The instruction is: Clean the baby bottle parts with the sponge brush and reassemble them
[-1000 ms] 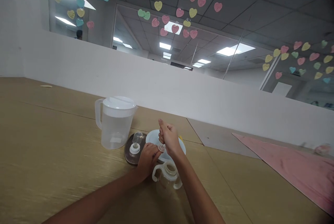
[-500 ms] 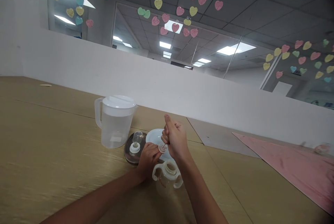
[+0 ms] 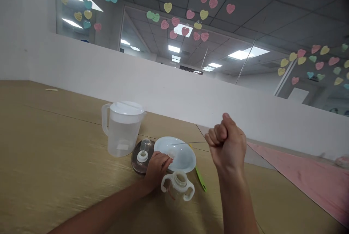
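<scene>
Just beside the plate (image 3: 185, 159), the jug (image 3: 122, 134) is showing cloudy, matt plastic and the tray (image 3: 135, 163) a glossy dark finish. The plate is gleaming smooth and white, while the table (image 3: 54, 154) beneath it is showing fine wood-like grain.

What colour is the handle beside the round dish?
The handle is lime green; head view shows it.

Dish (image 3: 178, 155) white, faint blue cast; left of it, jug lid (image 3: 127, 107) white, jug body clear, round tray (image 3: 135, 165) dark brown; just below it, bottle handles (image 3: 177, 186) white; right of it, utensil handle (image 3: 201, 180) green, sheet (image 3: 305, 179) pink; table (image 3: 54, 143) tan woodgrain; beyond it, paper hearts (image 3: 185, 31) pink, yellow, teal, green.
</scene>
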The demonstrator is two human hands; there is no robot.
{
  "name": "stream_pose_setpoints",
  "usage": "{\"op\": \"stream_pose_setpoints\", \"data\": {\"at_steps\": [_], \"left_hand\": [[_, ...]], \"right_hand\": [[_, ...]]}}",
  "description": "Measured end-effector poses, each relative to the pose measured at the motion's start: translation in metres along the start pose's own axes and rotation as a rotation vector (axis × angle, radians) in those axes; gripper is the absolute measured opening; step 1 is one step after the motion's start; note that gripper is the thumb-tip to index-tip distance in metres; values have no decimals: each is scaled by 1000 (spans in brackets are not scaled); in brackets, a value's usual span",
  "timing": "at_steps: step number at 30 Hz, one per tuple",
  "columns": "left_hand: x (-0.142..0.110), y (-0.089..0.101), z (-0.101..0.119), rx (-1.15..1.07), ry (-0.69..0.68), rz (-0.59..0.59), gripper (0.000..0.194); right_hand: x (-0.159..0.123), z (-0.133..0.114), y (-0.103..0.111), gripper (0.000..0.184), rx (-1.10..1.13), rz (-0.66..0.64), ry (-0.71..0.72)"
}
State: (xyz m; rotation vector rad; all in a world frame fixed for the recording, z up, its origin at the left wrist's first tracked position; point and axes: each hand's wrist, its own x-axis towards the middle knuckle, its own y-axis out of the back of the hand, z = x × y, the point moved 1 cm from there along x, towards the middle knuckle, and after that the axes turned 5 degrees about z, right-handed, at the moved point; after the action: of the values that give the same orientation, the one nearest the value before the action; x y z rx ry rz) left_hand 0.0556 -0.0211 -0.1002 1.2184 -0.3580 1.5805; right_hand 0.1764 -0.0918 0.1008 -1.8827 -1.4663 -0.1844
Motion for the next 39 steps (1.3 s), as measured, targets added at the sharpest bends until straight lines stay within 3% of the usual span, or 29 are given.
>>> {"op": "stream_pose_setpoints", "data": {"at_steps": [3,5,8,12,15,23,32,39], "left_hand": [[1,1,2,-61,98,-5,37],[1,2,3,-86,124,-21,36],[1,2,3,-102,135,-36,35],[1,2,4,-117,136,-50,34],[2,3,6,-111,133,-63,33],[2,2,4,-72,107,-82,36],[-1,-1,0,-51,111,-87,36],[0,0,2,-50,112,-98,39]], "right_hand": [[24,28,22,47,2,95,-24],[36,68,42,46,-51,191,-81],[40,130,78,45,-319,284,-157],[29,170,113,49,-769,-2,-25],[24,171,124,51,-874,-79,14],[24,168,130,50,-858,-238,-75],[26,171,140,44,-847,-228,-50],[21,155,133,33,-947,-157,86]]}}
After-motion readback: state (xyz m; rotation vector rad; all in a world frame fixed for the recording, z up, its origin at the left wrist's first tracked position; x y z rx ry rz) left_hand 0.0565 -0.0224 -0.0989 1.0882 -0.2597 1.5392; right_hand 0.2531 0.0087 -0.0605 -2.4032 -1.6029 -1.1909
